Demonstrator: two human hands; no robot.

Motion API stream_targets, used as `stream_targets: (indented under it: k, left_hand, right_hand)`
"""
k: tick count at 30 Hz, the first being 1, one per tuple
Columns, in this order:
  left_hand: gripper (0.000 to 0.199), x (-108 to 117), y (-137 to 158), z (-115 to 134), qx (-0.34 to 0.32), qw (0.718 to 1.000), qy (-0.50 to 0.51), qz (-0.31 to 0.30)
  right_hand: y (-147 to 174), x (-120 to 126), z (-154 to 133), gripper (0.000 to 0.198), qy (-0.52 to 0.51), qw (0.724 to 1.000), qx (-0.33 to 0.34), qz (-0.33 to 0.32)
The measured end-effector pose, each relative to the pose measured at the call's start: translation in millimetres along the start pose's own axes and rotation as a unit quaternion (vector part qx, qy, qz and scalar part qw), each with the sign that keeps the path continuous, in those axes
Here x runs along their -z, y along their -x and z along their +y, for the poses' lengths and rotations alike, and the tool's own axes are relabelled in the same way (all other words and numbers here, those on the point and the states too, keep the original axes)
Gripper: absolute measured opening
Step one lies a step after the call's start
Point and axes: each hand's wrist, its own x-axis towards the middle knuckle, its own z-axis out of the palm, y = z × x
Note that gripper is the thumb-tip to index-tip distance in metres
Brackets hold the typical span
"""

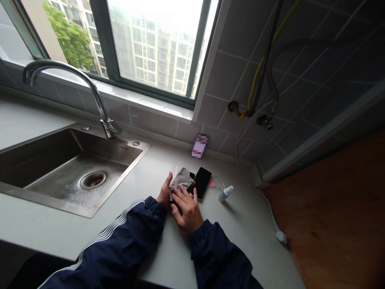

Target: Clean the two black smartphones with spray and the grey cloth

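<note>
A grey cloth [181,179] lies draped over a flat black device [191,185], which looks like a phone or small tablet; only its dark edges show. My left hand [164,193] is closed around the device's left edge, thumb up, its other fingers hidden. On top of the cloth rests my right hand [188,208], fingers stretched out and spread, pressing it flat. Just beyond, to the right, a black smartphone [202,181] lies on the counter with its screen up. A small white spray bottle [225,194] stands to the right of it.
A pink and clear packet [213,182] lies beside the smartphone. Against the tiled wall leans a blurred pinkish object [200,146]. To the left is a steel sink [90,211] with a tall faucet [98,96]. A white cable [264,196] crosses the counter's right side to a plug [280,236].
</note>
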Motion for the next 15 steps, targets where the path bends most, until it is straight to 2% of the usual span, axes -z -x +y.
stream_targets:
  k: [6,12,15]
  left_hand:
    - [0.076,-4,-1,-2,0.014,1.000,0.000,0.020]
    - [0.074,4,-3,-3,0.004,1.000,0.013,0.015]
    - [0.070,10,-5,-6,-0.009,0.999,0.009,0.032]
  right_hand:
    - [0,-1,3,0.042,-0.010,1.000,-0.012,-0.002]
    - [1,-2,4,0.043,-0.031,0.999,-0.023,-0.014]
    - [0,-1,7,0.046,-0.027,0.999,-0.021,-0.019]
